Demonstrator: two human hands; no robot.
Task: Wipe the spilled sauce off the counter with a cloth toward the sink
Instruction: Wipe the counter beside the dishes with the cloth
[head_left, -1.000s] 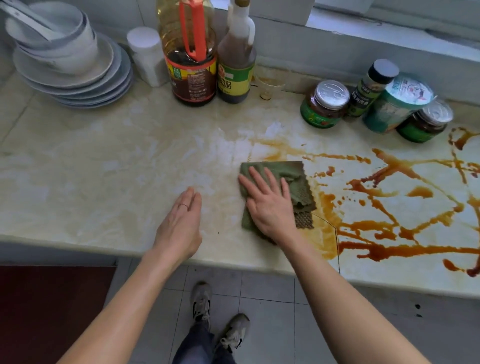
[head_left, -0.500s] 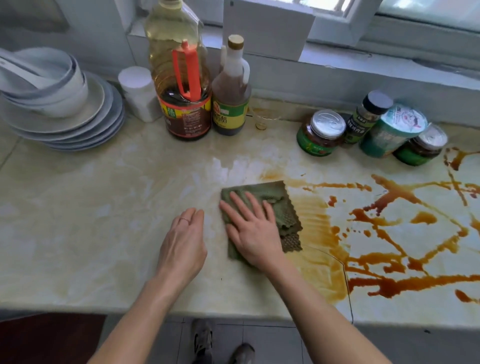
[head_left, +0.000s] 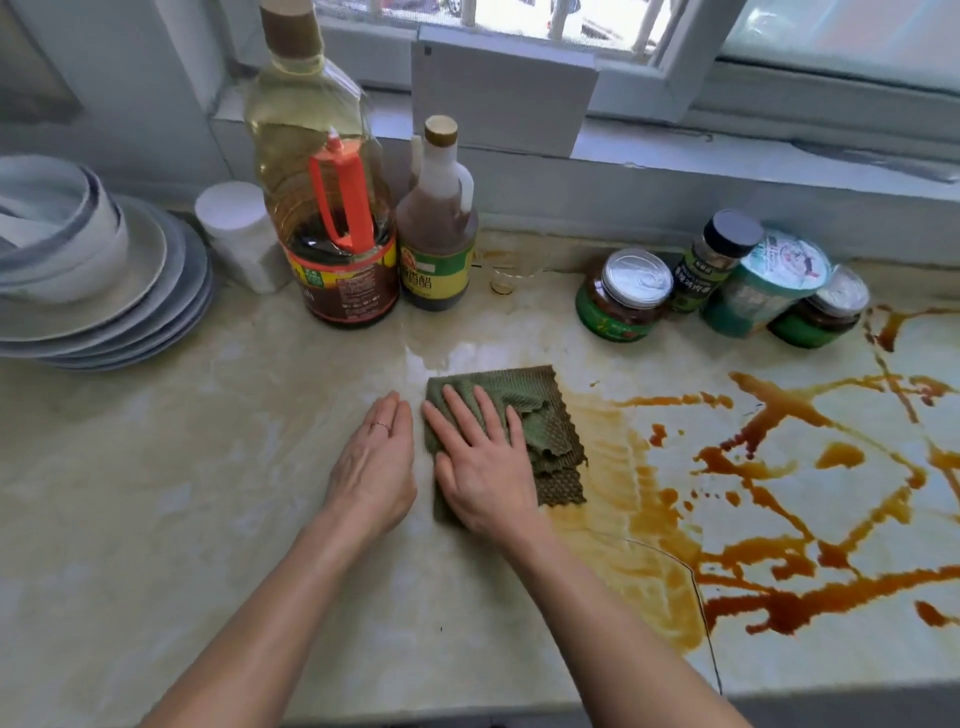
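A folded green cloth (head_left: 540, 415) lies on the pale marble counter (head_left: 156, 493). My right hand (head_left: 480, 467) presses flat on its left half, fingers spread. My left hand (head_left: 376, 462) rests flat on the bare counter just left of the cloth, nearly touching it, holding nothing. Brown sauce (head_left: 789, 525) is splashed in streaks over the right part of the counter. A thin smeared film of sauce (head_left: 634, 509) runs between the cloth and the streaks. No sink is in view.
At the back stand a large oil bottle (head_left: 322, 208), a vinegar bottle (head_left: 436, 228), a white canister (head_left: 236, 234), a small glass (head_left: 511, 270) and several jars (head_left: 623, 296). Stacked plates and bowls (head_left: 88, 270) sit at the far left. The counter's front edge runs along the bottom.
My right hand has slid the cloth leftward, away from the streaks, leaving a wider smeared film. The cloth now sits next to my left hand. The camera has moved closer and tilted up.
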